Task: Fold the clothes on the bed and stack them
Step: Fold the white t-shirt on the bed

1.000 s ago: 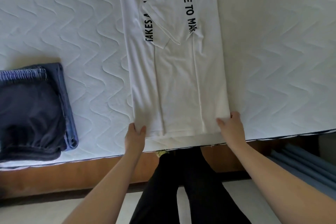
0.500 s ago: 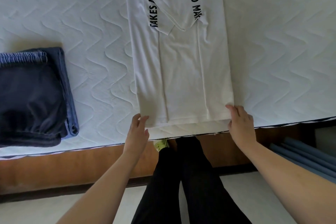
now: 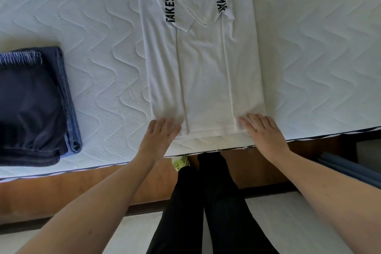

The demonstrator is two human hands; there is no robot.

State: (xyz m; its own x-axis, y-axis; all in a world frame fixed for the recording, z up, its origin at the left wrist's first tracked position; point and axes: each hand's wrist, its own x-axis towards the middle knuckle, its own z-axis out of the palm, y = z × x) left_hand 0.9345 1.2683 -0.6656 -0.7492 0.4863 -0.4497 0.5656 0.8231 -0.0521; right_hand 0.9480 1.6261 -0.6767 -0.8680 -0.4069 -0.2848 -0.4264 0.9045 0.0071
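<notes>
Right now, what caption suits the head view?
Both hands, left hand and right hand, flat on white T-shirt's hem, folded dark clothes alongside.

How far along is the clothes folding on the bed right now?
Done: a dark folded stack sits at the mattress's left side. In hand: the white T-shirt lies with both sides and sleeves folded in, and the left hand and right hand rest flat on its bottom hem corners. Left: folding it lengthwise and adding it to the stack.

I see white T-shirt (image 3: 204, 72) lengthwise-folded at mattress (image 3: 309, 57) near edge | left hand (image 3: 159, 136), right hand (image 3: 262, 132) flat on hem corners | navy stack (image 3: 31, 105) by left edge
</notes>
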